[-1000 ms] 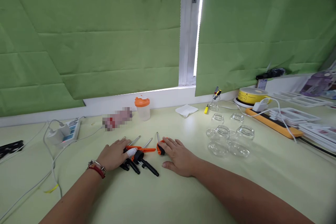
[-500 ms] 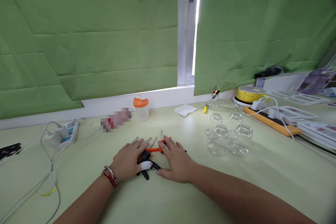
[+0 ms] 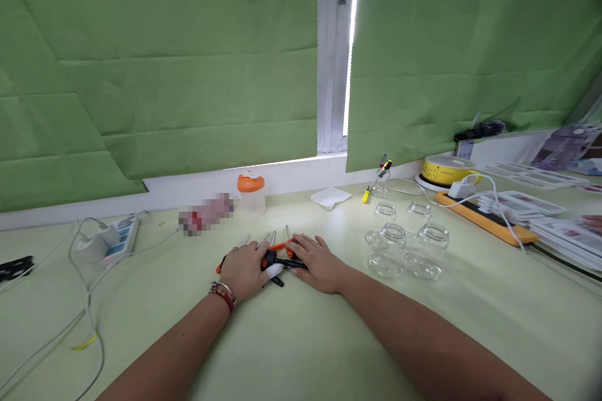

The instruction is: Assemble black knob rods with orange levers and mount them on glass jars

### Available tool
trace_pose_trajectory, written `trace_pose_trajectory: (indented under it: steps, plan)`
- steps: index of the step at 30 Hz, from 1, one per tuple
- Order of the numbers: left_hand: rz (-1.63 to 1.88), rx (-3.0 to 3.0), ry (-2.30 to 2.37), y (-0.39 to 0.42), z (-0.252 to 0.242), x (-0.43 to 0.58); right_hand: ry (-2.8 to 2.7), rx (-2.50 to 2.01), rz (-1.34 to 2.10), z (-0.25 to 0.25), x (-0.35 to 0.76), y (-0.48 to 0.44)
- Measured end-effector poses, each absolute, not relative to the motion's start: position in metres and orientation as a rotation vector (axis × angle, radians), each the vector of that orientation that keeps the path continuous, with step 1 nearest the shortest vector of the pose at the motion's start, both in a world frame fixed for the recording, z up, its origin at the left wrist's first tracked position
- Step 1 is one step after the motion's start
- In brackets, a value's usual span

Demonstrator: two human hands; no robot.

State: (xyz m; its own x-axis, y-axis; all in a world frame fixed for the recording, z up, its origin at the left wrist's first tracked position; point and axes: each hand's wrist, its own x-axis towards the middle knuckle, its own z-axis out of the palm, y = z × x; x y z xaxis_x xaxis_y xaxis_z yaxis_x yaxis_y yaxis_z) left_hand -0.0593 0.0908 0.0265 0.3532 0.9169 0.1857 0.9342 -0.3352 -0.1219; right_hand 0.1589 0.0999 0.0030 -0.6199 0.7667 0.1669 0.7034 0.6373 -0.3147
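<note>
Here | pale table [image 3: 301, 351]: beneath orange-lidded cup [image 3: 251, 199] | four clear jars [image 3: 391, 235]: right of the cup, nearer the person | left hand [image 3: 245, 268]: in front of the cup, fingers extended, laid over the tool-like pieces [image 3: 271, 257] | right hand [image 3: 324, 266]: front-right of the cup, fingers outstretched across their other end | orange-and-black tool-like pieces, metal rods showing: in front of the cup, partly covered

Orange-black pieces [image 3: 271, 257], jars [image 3: 391, 244] on pale table [image 3: 273, 351]

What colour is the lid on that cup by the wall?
The lid is orange; the head view shows it.
</note>
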Motion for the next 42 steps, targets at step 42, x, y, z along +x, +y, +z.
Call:
trace_pose_trajectory:
  steps: [42]
  plan:
    - [-0.227, -2.369, -1.678, 0.108, 0.016, -0.058, -2.573, -1.254, 0.223, 0.001, 0.162, 0.109]
